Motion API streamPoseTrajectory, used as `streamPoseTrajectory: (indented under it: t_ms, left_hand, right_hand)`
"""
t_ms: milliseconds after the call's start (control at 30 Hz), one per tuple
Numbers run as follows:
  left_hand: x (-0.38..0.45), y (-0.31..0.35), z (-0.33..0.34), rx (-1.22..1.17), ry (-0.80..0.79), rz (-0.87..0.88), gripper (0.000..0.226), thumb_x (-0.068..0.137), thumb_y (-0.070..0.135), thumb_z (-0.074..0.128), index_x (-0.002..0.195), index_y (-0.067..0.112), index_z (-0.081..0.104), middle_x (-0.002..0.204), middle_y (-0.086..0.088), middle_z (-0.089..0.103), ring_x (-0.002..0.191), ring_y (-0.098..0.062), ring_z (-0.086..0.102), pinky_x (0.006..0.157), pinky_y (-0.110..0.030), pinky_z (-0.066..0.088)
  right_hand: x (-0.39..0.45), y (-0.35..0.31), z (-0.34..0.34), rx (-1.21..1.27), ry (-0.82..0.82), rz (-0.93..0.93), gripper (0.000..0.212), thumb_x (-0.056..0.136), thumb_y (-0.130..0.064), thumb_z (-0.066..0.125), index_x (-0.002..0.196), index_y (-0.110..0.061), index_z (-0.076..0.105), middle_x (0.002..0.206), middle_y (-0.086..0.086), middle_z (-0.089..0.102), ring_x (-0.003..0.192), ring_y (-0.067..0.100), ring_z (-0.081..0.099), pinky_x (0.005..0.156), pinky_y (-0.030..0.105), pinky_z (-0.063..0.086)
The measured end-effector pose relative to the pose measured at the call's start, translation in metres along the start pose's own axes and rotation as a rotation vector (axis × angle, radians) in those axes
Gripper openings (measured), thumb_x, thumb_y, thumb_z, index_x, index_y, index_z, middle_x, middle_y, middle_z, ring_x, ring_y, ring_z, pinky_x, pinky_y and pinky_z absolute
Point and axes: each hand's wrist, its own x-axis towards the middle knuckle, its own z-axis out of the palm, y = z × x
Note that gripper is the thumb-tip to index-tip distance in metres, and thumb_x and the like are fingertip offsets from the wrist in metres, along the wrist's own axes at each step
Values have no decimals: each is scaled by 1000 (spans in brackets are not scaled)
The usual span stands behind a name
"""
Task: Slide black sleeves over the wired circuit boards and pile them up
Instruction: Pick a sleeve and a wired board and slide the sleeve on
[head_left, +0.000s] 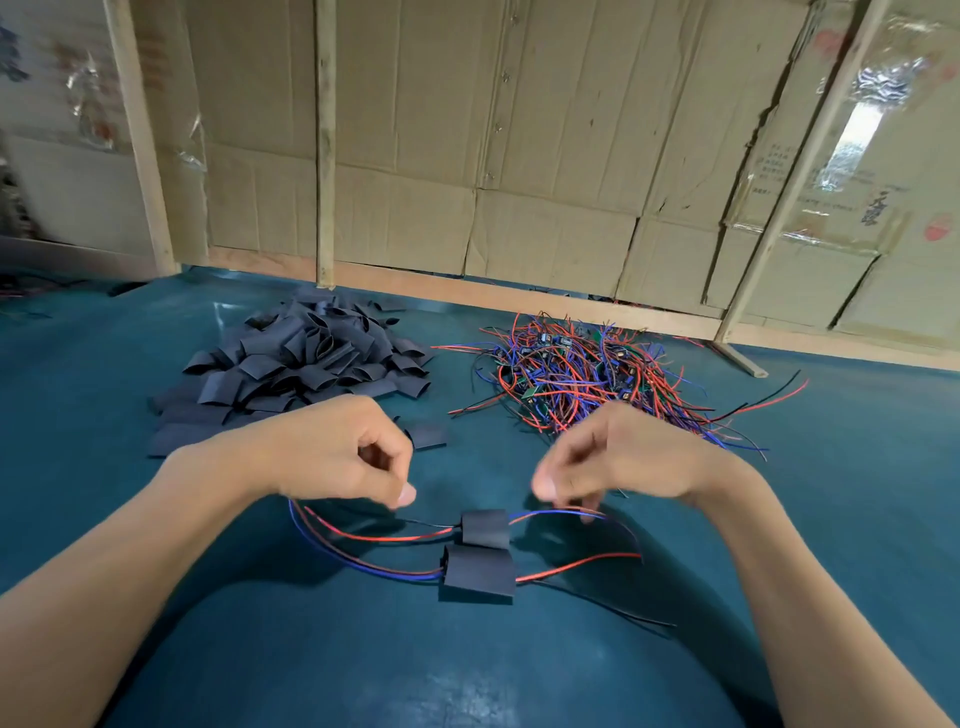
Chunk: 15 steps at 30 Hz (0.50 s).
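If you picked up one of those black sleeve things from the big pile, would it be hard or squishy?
Probably soft: the sleeves in the black sleeve pile lie flattened and bent. Likely light too, since they look thin and hollow. Being flat, one probably would not roll on the green table.

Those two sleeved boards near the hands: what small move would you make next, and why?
Probably let go of the wires and reach the left hand to the sleeve pile. The upper sleeved board already overlaps the lower sleeved board, both hands pinch only its wires, and the tangled heap of bare boards waits.
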Motion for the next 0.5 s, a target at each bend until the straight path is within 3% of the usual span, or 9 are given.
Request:
streamPoseTrajectory:
  t_ms: [133, 200, 233, 333, 400, 500]
  left_hand:
    - [11, -8, 10, 298, 451, 12, 25, 90, 54, 57, 76, 34, 63, 74, 13, 58, 75, -5, 56, 66, -26, 41]
    - [16, -16, 15, 256, 519, -16, 15, 90, 53, 58, 101, 43, 61, 91, 22, 55, 92, 3, 50, 78, -22, 38]
    - [18, -22, 18, 243, 489, -53, 29, 90, 54, 57, 118, 46, 56, 102, 24, 51, 98, 3, 45, 85, -22, 36]
    - [23, -35, 24, 348, 333, -75, 48, 94, 57, 50, 141, 52, 41, 125, 22, 44, 110, -9, 32, 101, -29, 32]
    - [27, -37, 27, 418, 303, -59, 41, 95, 57, 48, 135, 53, 50, 128, 22, 50, 108, -12, 34, 104, -35, 35]
    - [33, -35, 29, 426, 374, -16, 25, 92, 55, 56, 113, 46, 67, 111, 21, 62, 100, -12, 42, 95, -37, 42]
  right_hand:
    - [14, 3, 7, -103, 635, -334, 19, 89, -31, 76, 77, -16, 75, 67, -8, 67, 58, 2, 52, 61, 14, 40]
    - [20, 14, 5, -256, 830, -321, 13, 90, -27, 74, 78, -22, 75, 70, -12, 67, 64, 1, 56, 63, 7, 38]
    - [22, 20, 2, -308, 882, -280, 12, 90, -26, 73, 79, -23, 75, 72, -14, 67, 68, 1, 58, 64, 6, 37]
    - [27, 37, 0, -376, 829, -123, 8, 88, -29, 74, 80, -28, 75, 71, -19, 69, 71, -5, 60, 66, 8, 38]
    - [33, 46, 4, -466, 700, -35, 8, 86, -38, 75, 82, -31, 74, 74, -17, 69, 69, -4, 59, 69, 19, 41]
    - [46, 48, 7, -655, 645, 64, 37, 81, -59, 70, 78, -23, 66, 78, -9, 65, 75, 11, 59, 68, 28, 46]
